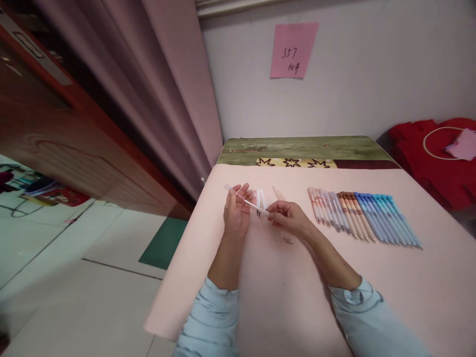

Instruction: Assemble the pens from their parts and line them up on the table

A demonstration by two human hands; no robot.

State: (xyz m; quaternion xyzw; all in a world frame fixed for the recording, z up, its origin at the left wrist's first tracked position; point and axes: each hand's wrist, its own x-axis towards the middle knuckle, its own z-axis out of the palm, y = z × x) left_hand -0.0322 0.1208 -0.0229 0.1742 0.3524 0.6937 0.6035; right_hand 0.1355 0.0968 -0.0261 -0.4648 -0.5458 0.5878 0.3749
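Observation:
My left hand (236,212) is loosely curled around a thin clear pen refill (243,197) that slants from upper left to lower right. My right hand (289,216) pinches the refill's lower end between thumb and fingers. Just behind my hands, a few loose white pen parts (261,198) lie on the pink table cover (372,292). A small clear piece (284,240) rests below my right hand. To the right lies a tidy row of pens (362,213), pink, white, orange and blue.
A green patterned table end (303,148) sits beyond the pink cover. A pink paper note (293,49) hangs on the wall. Red cloth (435,158) is piled at the right. A curtain (156,89) and wooden door (44,119) stand left, over tiled floor.

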